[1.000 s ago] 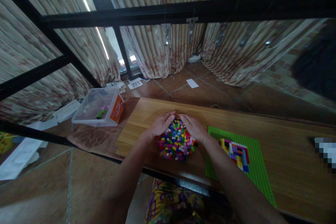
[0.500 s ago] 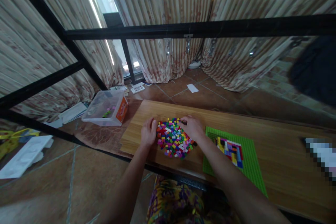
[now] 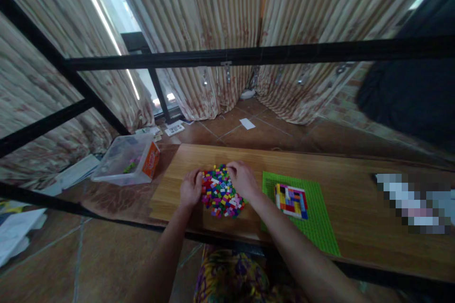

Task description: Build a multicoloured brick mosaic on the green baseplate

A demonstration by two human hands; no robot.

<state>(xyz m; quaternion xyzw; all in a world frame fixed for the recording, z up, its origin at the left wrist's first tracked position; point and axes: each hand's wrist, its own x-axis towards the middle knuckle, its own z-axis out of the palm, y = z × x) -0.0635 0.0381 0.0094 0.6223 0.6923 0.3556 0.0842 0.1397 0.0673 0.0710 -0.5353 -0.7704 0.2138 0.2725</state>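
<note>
A heap of small multicoloured building bricks (image 3: 221, 194) lies on the wooden tabletop between my two hands. My left hand (image 3: 191, 189) rests against the heap's left side, loosely curved, thumb and fingers slightly apart, with no brick visible in it. At the upper right edge of the heap is my right hand (image 3: 243, 181), its fingers bent down and drawn together over the bricks; whatever is between the fingertips is hidden. To the right lies a green studded baseplate (image 3: 322, 213) carrying a square, bordered brick build (image 3: 291, 201) in several colours.
A clear plastic box (image 3: 122, 173) with an orange label and a few pieces inside stands left of the wooden tabletop (image 3: 355, 227). A black metal rail (image 3: 277, 52) crosses beyond the table. A pixelated object (image 3: 412, 203) lies at the right. Papers lie on the tiled floor.
The view has shifted, so the table and baseplate appear further left. My right hand's fingers have closed down nearer to the bricks at the heap's edge. My left hand stays beside the heap.
</note>
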